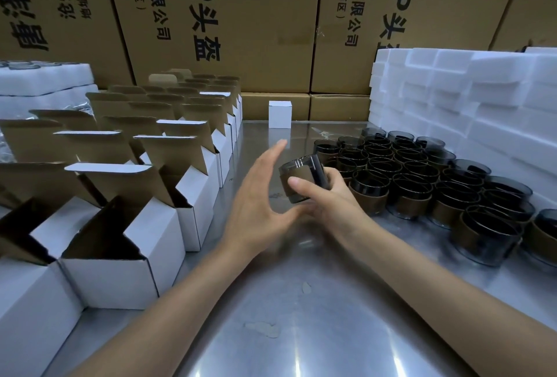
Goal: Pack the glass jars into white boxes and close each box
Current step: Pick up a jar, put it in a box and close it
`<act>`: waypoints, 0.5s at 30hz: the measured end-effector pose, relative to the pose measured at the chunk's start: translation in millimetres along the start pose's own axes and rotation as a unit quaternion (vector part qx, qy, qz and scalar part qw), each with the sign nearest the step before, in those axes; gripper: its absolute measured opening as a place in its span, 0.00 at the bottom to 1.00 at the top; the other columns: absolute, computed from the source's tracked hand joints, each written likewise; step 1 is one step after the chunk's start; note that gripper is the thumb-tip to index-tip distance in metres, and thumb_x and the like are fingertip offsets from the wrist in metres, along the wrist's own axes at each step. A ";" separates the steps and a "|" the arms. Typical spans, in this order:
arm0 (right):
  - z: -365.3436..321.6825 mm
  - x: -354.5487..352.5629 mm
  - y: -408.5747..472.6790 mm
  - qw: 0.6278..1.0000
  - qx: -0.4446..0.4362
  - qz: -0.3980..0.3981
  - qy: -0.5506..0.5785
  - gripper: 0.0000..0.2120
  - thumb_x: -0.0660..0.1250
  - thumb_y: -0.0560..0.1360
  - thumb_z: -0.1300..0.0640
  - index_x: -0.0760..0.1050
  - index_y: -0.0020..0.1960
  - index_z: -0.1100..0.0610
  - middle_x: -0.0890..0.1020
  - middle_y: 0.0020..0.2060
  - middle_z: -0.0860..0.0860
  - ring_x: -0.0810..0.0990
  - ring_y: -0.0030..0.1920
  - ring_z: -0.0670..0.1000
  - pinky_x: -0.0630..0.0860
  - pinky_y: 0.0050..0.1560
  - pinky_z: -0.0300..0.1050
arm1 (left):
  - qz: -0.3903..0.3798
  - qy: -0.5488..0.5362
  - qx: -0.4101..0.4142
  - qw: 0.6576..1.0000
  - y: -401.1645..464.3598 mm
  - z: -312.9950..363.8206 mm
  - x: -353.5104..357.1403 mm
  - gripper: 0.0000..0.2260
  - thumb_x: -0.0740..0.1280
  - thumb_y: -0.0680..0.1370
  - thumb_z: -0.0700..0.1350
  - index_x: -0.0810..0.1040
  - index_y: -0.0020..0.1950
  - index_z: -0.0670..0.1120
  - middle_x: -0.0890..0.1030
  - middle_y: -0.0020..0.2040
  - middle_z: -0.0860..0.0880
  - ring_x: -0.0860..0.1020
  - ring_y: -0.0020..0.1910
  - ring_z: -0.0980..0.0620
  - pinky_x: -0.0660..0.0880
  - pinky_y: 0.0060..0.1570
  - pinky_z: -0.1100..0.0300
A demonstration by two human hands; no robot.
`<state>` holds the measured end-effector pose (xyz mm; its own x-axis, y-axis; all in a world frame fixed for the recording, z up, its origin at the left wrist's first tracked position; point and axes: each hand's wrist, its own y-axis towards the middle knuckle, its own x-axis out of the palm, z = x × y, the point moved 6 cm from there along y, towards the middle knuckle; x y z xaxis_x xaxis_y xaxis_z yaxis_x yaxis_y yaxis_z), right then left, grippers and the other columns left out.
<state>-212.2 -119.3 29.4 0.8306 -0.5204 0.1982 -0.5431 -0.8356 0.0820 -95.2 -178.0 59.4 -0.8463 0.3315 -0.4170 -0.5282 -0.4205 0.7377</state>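
Jar in right hand, over steel table (301, 331).
Right hand (328, 198) at 12 o'clock clasps a tilted glass jar (301, 179) — thumb across its brown band; left hand (259, 195) splayed, empty, beside it. Open white boxes (120, 244) at 9, closed box (280, 114) far back.

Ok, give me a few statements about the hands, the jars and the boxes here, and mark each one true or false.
1. The right hand grips a dark smoked-glass jar with a brown band. True.
2. The left hand is clenched into a fist. False: its fingers are stretched out flat beside the jar.
3. The white cardboard boxes with open flaps stand on the person's left. True.
4. The small closed white box lies on its side among the jars. False: it stands upright, alone, at the far end of the metal table.
5. The loose jars are stacked inside the white foam blocks. False: they stand on the table in front of the blocks.
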 end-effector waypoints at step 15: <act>-1.9 2.8 2.6 0.997 0.014 -0.029 0.065 0.31 0.76 0.63 0.53 0.70 0.63 0.58 0.80 0.55 0.59 0.82 0.49 0.53 0.77 0.44 0.46 | 0.026 -0.058 -0.042 0.997 -0.9 -5.2 -0.2 0.39 0.78 0.68 0.43 0.61 0.73 0.49 0.65 0.74 0.51 0.62 0.73 0.60 0.60 0.71 0.64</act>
<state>-211.4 -122.6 32.0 0.8363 -0.4461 0.3187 -0.4902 -0.8688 0.0702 -94.9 -182.1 56.0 -0.8620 0.4004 -0.3108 -0.4911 -0.5081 0.7075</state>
